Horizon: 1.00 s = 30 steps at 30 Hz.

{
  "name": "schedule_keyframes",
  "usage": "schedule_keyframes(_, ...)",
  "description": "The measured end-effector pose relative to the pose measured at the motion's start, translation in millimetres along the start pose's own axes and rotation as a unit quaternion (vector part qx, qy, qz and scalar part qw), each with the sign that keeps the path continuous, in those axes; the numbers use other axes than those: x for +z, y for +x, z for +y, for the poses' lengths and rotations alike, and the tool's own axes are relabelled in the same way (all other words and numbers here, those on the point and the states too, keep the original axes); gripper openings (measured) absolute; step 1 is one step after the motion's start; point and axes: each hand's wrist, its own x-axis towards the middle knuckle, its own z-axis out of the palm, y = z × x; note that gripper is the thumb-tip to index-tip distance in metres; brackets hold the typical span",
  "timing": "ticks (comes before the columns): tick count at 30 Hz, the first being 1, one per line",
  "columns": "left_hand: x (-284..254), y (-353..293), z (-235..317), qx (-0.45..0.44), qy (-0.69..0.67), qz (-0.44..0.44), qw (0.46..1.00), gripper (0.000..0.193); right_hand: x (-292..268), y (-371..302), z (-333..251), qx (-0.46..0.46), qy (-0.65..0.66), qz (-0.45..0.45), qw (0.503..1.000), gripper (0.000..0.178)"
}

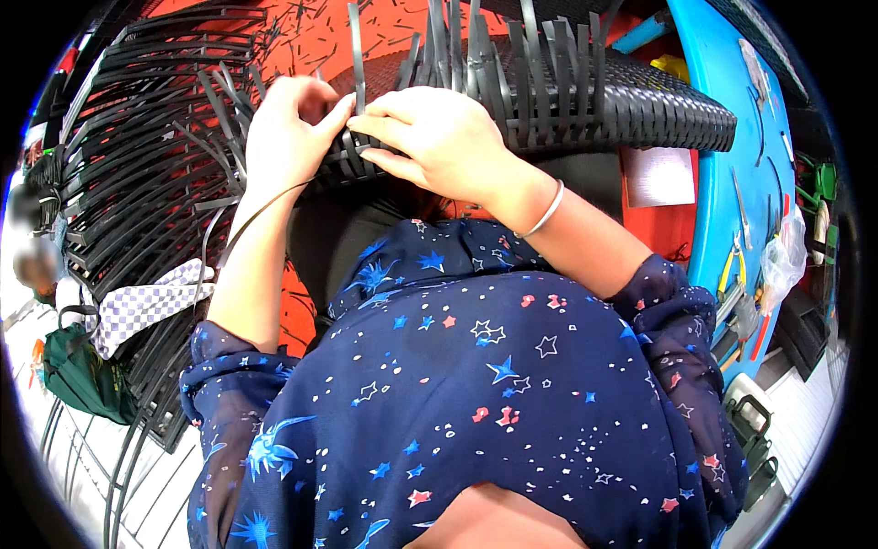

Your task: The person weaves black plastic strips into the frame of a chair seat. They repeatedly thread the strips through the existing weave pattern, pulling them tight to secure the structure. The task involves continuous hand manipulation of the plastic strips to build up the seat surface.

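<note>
A black woven panel of flat plastic strips lies across my lap, with many loose strip ends standing up from its edge. My left hand is closed at the panel's left part, thumb and curled fingers around a black strip that stands upright. Just to its right, my right hand pinches the woven edge by the same strip, its fingers nearly touching the left thumb. Part of the weave is hidden under both hands. A thin dark strand crosses my left wrist.
On the left stands a large stack of black slatted frames. A checkered cloth and a green bag are beside it. At right, a blue table holds yellow-handled pliers and a plastic bag. Strip scraps litter the red floor covering.
</note>
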Motion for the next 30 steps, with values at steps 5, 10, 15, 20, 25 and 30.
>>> schedule_keyframes(5,-5.4,3.1,3.6,0.142,-0.01,-0.038,0.989,0.018,-1.8,0.5,1.4,-0.003,-0.001,-0.004,1.0,0.028)
schedule_keyframes(10,-15.8,1.0,-0.7,0.065,-0.192,-0.129,0.971,0.02,-2.8,1.0,1.3,0.001,0.007,0.013,1.0,0.034)
schedule_keyframes(15,-20.0,-7.8,13.8,0.045,-0.167,-0.05,0.984,0.018,-1.5,1.1,0.8,0.023,0.033,0.008,0.999,0.035)
schedule_keyframes(20,-34.7,-13.0,50.2,0.277,-0.002,0.044,0.96,0.012,-7.8,4.7,-1.6,0.035,0.034,-0.014,0.999,0.034)
schedule_keyframes(25,-33.3,-32.9,45.7,0.161,-0.146,-0.072,0.973,0.011,-11.4,7.7,-3.2,0.028,0.051,-0.054,0.997,0.031)
schedule_keyframes(30,-13.3,-32.0,46.1,-0.004,-0.443,-0.153,0.883,0.016,-12.9,5.6,-2.8,0.03,0.007,-0.09,0.995,0.035)
